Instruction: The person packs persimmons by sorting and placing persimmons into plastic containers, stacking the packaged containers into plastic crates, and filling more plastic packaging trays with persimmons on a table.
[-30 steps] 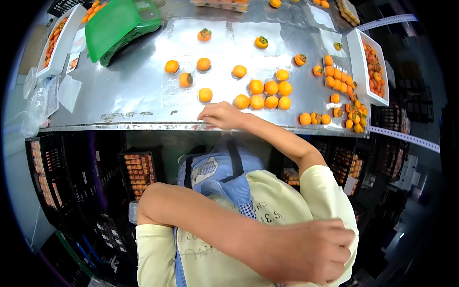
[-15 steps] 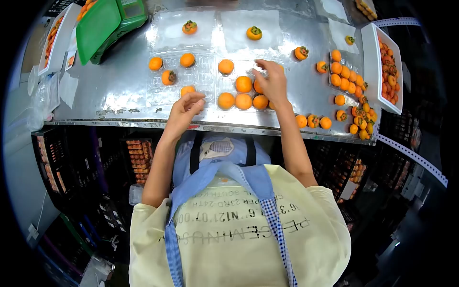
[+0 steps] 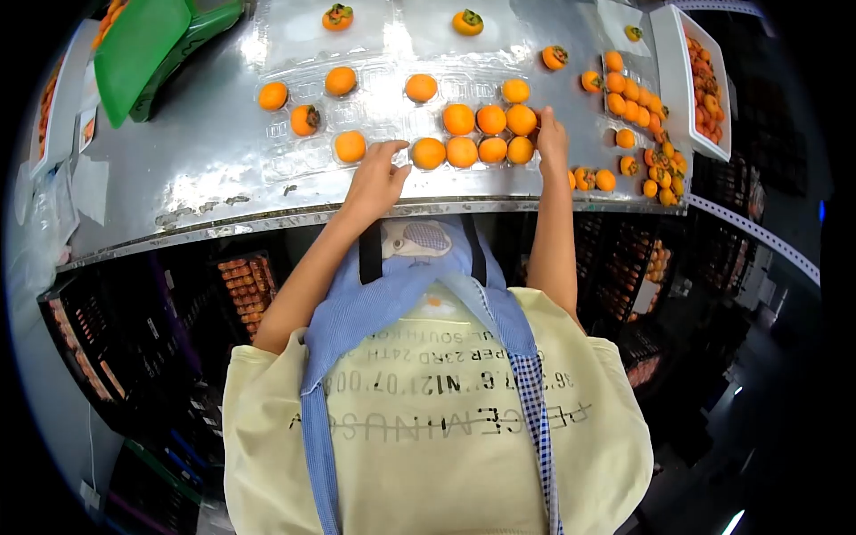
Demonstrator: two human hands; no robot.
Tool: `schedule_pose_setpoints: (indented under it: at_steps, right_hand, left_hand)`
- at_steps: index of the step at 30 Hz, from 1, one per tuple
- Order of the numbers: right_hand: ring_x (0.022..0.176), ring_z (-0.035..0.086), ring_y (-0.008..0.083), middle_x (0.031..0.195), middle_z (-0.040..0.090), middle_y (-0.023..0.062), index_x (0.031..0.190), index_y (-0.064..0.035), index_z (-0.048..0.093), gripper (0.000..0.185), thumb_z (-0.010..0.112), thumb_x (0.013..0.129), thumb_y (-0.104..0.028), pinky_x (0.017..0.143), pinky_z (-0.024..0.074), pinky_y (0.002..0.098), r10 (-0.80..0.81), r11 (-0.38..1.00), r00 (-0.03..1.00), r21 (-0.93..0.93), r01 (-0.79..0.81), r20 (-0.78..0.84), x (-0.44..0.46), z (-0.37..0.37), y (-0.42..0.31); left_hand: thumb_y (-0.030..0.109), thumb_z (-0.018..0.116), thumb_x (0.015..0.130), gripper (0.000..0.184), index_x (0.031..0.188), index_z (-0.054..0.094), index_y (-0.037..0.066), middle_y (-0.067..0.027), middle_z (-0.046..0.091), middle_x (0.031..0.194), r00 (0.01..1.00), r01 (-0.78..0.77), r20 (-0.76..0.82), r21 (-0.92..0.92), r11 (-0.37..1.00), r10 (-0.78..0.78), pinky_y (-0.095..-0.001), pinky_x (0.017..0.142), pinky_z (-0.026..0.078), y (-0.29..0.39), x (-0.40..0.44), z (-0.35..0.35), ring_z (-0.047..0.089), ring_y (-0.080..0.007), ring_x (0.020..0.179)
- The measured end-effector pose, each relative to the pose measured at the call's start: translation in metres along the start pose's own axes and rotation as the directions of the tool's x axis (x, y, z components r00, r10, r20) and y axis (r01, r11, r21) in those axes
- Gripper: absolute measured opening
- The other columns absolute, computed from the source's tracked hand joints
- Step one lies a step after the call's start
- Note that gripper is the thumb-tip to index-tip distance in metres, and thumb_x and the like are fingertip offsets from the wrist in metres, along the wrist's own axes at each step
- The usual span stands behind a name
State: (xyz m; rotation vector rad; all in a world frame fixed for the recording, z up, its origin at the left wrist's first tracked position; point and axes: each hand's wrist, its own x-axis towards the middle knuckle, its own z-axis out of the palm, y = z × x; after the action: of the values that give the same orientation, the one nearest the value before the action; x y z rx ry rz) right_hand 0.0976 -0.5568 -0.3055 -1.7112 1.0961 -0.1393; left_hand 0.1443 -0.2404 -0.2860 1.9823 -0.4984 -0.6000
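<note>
— Head view: hands have shifted since half a second ago. Right hand (image 3: 550, 141), then over the fruit (image 3: 459, 119), now sits at the right end of the rows. Left hand (image 3: 378, 180) has come across to the left end of the front row.

— Grip?

— Left: thumb and finger parted beside the end fruit. Right: fingers along the other end. Cannot tell whether either grasps the tray edge.

— Where's the fruit, and how many?

— Right tray (image 3: 474, 93), between the hands: nine. Front row four, three behind it, two farther back. Left tray (image 3: 303, 159): four, spread out. Same counts as a second ago.

— Beyond the trays?

— Two pale sheets (image 3: 308, 37), one fruit each. White boxes: two, one at each side of the table (image 3: 192, 134). Green bin (image 3: 147, 62): one, now farther left in view.
</note>
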Motion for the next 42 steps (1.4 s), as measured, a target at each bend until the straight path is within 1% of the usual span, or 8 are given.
schedule_pose_setpoints:
  at_steps: [11, 18, 21, 24, 28, 32, 36, 42]
  right_hand:
    - [0.062, 0.052, 0.0069, 0.075, 0.058, 0.0009, 0.105, 0.0026, 0.062, 0.022, 0.053, 0.089, -0.010, 0.056, 0.0447, 0.0208, -0.028, 0.992, 0.961, 0.127, -0.008, 0.276, -0.017, -0.041, 0.028]
    - [0.067, 0.060, 0.0150, 0.076, 0.062, 0.0084, 0.107, 0.0026, 0.059, 0.024, 0.055, 0.087, -0.011, 0.063, 0.0492, 0.0268, -0.091, 0.982, 0.946, -0.128, 0.136, 0.312, -0.012, -0.064, 0.043]
    - [0.077, 0.061, 0.0187, 0.090, 0.063, 0.0104, 0.112, -0.0011, 0.057, 0.029, 0.056, 0.087, -0.016, 0.068, 0.0486, 0.0281, -0.224, 0.731, 0.882, -0.528, 0.433, 0.414, -0.002, -0.075, 0.025]
    - [0.085, 0.061, 0.0310, 0.094, 0.062, 0.0167, 0.109, -0.0036, 0.059, 0.032, 0.061, 0.081, -0.019, 0.076, 0.0500, 0.0357, -0.476, 0.777, 0.853, -0.353, 0.521, 0.214, -0.002, -0.067, -0.003]
    - [0.090, 0.059, 0.0336, 0.100, 0.058, 0.0142, 0.107, -0.0087, 0.060, 0.034, 0.066, 0.077, -0.023, 0.077, 0.0484, 0.0408, -0.581, 0.449, 0.702, -0.557, 0.699, 0.412, 0.008, -0.040, -0.027]
    - [0.089, 0.058, 0.0321, 0.099, 0.058, 0.0141, 0.104, -0.0073, 0.059, 0.040, 0.071, 0.070, -0.024, 0.075, 0.0475, 0.0395, -0.409, 0.447, 0.790, -0.655, 0.609, 0.456, 0.010, -0.037, -0.046]
    - [0.087, 0.058, 0.0323, 0.095, 0.058, 0.0145, 0.101, -0.0059, 0.059, 0.039, 0.072, 0.069, -0.023, 0.074, 0.0470, 0.0390, -0.413, 0.472, 0.783, -0.626, 0.620, 0.464, 0.010, -0.038, -0.049]
    - [0.084, 0.058, 0.0295, 0.092, 0.059, 0.0142, 0.100, -0.0046, 0.060, 0.038, 0.072, 0.068, -0.020, 0.073, 0.0472, 0.0378, -0.466, 0.521, 0.757, -0.549, 0.653, 0.459, 0.013, -0.038, -0.040]
  left_hand:
    - [0.012, 0.060, 0.080, 0.025, 0.103, 0.058, 0.000, -0.0184, 0.058, 0.097, 0.998, 0.031, -0.056, 0.118, 0.993, -0.025, -0.0368, 0.071, 0.047, 0.012, 0.005, 0.006, 0.059, -0.0297, 0.076]
    - [0.006, 0.059, 0.081, 0.025, 0.106, 0.056, 0.002, -0.0107, 0.062, 0.085, 0.989, 0.137, -0.053, -0.032, 0.990, -0.139, -0.0312, 0.059, 0.049, 0.016, -0.017, 0.028, 0.062, -0.0214, 0.061]
    - [0.006, 0.058, 0.083, 0.027, 0.110, 0.054, 0.002, -0.0090, 0.061, 0.084, 0.980, 0.180, -0.071, -0.070, 0.981, -0.185, -0.0291, 0.058, 0.049, 0.017, -0.020, 0.032, 0.062, -0.0186, 0.062]
    - [0.005, 0.054, 0.086, 0.029, 0.114, 0.051, 0.000, -0.0085, 0.060, 0.092, 0.970, 0.244, 0.012, -0.041, 0.969, -0.243, -0.0241, 0.059, 0.050, 0.021, -0.017, 0.031, 0.064, -0.0146, 0.068]
    - [0.011, 0.056, 0.087, 0.025, 0.109, 0.052, -0.001, -0.0106, 0.062, 0.090, 0.937, 0.341, -0.057, -0.055, 0.939, -0.344, -0.0254, 0.053, 0.049, 0.020, -0.004, 0.037, 0.063, -0.0146, 0.061]
    - [0.014, 0.057, 0.087, 0.026, 0.107, 0.054, -0.001, -0.0109, 0.063, 0.089, 0.903, 0.419, -0.027, -0.158, 0.894, -0.428, -0.0251, 0.055, 0.049, 0.027, -0.002, 0.030, 0.062, -0.0133, 0.060]
    - [0.018, 0.060, 0.086, 0.028, 0.107, 0.057, 0.001, -0.0102, 0.065, 0.086, 0.936, 0.335, -0.140, 0.080, 0.939, -0.322, -0.0268, 0.058, 0.049, 0.038, -0.003, 0.022, 0.061, -0.0144, 0.062]
    - [0.021, 0.060, 0.082, 0.028, 0.106, 0.058, 0.006, -0.0105, 0.065, 0.086, 0.946, 0.301, -0.170, 0.150, 0.942, -0.275, -0.0352, 0.066, 0.049, 0.072, -0.001, 0.017, 0.063, -0.0245, 0.072]
